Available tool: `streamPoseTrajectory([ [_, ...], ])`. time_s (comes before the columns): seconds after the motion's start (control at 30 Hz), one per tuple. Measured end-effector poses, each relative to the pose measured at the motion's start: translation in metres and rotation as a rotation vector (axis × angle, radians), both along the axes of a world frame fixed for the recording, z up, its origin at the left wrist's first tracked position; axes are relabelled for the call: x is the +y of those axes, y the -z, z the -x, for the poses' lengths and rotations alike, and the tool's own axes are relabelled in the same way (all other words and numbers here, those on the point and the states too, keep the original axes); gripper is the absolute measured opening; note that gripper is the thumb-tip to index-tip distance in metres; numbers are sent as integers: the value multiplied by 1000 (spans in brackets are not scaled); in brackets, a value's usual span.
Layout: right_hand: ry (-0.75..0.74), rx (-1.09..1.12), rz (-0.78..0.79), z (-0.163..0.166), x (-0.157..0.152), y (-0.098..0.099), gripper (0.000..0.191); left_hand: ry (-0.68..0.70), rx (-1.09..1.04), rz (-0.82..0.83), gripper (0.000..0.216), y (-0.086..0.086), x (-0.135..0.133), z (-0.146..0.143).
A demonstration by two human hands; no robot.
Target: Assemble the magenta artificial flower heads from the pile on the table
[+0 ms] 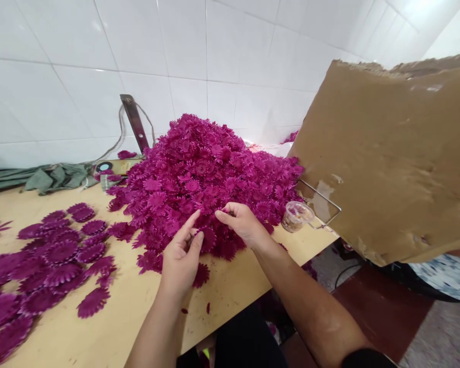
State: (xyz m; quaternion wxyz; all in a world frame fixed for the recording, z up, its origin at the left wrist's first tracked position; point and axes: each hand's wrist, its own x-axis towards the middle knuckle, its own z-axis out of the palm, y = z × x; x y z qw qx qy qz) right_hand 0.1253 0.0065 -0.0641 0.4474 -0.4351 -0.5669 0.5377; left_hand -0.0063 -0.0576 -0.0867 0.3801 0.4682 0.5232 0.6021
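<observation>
A tall heap of magenta artificial flower pieces [199, 174] with toothed petal edges stands in front of me. My left hand [181, 253] is at the front of the heap, index finger stretched out and thumb apart from it, the other fingers curled. Close to its thumb is one round flower piece [208, 239]; whether they touch I cannot tell. My right hand [239, 221] is closed in a pinch just to the right, thumb and index finger together. A speck of magenta shows at its fingertips, too small to name. A loose flower piece [202, 275] lies below, on the table [138, 317].
Stacked flower pieces [61, 253] spread over the table's left side. A clear plastic cup [297, 215] and a bent metal wire frame [331, 207] are at the right edge, beside a large cardboard sheet [391, 153]. Green cloth [57, 176] lies along the tiled wall.
</observation>
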Motion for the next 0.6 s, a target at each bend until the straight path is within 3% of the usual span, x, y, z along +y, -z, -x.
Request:
streamPoseTrajectory([
  [0.1,-36,-34,-31,4,-2,0,40,68,48,-5,48,4,2,-3],
  [0.23,-112,-17,-22,9,-6,-6,45,56,23,-20,35,6,7,-3],
  [0.37,-163,64,52,14,-9,-7,51,32,-80,6,27,2,9,-4],
  [0.6,-186,205,235,16,-7,-2,53,-50,-328,93,32,-3,11,-5],
])
